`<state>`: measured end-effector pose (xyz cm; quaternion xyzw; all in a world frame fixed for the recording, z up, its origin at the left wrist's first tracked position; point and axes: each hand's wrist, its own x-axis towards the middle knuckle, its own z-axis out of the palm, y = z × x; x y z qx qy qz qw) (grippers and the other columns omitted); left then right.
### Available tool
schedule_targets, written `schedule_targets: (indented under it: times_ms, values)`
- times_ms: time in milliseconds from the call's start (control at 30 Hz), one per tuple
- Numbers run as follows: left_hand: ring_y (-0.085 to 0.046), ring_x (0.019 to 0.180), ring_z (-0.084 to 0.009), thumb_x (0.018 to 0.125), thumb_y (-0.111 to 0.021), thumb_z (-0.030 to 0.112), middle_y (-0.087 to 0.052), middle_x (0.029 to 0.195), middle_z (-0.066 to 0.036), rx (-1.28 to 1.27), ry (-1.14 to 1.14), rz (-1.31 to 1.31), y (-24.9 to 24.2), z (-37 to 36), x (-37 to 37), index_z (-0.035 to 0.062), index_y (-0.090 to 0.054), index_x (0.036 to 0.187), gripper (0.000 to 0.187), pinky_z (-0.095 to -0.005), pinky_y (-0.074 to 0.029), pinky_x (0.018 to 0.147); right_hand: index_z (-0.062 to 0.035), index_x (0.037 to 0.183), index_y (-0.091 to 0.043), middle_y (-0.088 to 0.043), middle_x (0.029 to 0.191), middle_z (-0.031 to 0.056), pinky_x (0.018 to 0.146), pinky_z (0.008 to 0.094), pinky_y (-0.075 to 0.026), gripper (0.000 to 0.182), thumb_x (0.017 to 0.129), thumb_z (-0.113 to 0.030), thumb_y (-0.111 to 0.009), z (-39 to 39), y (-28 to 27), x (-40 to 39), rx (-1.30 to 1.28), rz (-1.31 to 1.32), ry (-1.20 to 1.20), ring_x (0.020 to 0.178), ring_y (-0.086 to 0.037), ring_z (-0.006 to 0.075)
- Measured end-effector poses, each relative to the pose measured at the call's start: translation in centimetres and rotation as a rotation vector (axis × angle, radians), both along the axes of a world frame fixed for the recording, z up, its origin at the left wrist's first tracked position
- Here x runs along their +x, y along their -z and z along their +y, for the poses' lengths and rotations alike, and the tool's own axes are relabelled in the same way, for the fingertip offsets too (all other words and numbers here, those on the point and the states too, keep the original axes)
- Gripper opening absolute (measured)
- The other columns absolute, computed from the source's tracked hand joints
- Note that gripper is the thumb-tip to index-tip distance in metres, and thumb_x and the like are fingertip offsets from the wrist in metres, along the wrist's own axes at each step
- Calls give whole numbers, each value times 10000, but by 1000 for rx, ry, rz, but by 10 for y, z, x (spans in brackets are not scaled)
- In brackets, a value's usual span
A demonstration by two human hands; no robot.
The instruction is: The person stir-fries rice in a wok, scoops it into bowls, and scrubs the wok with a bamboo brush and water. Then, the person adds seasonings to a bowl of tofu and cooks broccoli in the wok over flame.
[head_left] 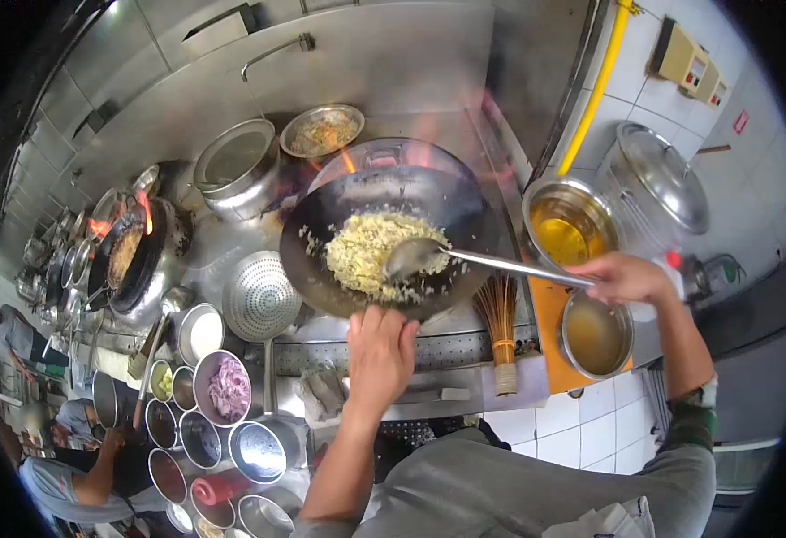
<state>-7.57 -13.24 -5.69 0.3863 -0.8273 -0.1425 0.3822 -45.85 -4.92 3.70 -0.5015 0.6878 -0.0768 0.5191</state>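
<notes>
A dark wok (457, 208) sits over the burner, tilted slightly toward me. In its middle lies a heap of fried rice (357, 247), yellow and white, with grains scattered up the sides. My left hand (380, 354) is closed on the wok's near rim, its fingertips partly hidden by the edge. With my right hand (621, 278) I grip the end of a long metal ladle (409, 258). The ladle's bowl rests in the right part of the rice. Flames (348, 161) show behind the wok's far rim.
A perforated skimmer (263, 294) and a bowl of sliced onion (229, 387) are to the left. To the right stand a pot of yellow oil (572, 231), a bowl of brownish liquid (595, 336) and a bamboo brush (500, 336). Another person (97, 480) works at far left.
</notes>
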Motion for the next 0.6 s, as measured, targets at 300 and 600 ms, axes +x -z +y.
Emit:
schedule_targets:
  times_ms: [300,600]
  values:
    - [-488,819,-353,790,-655,110,-521,836,-142,22,9,-68,51,32,28,42,-566,821,115,-448,-391,711,-182,1387,-455,-626,822,53,586,274,-459,515,896,-74,-565,39,11,72,-485,269,33,606,-541,128]
    - [-523,978,-367,787,-687,128,-568,1027,-162,30,-13,6,65,-36,9,32,-583,1037,288,-430,-424,838,-138,1398,-359,-481,698,0,381,244,-367,453,963,-183,-478,-31,52,131,-73,-754,646,457,-403,76]
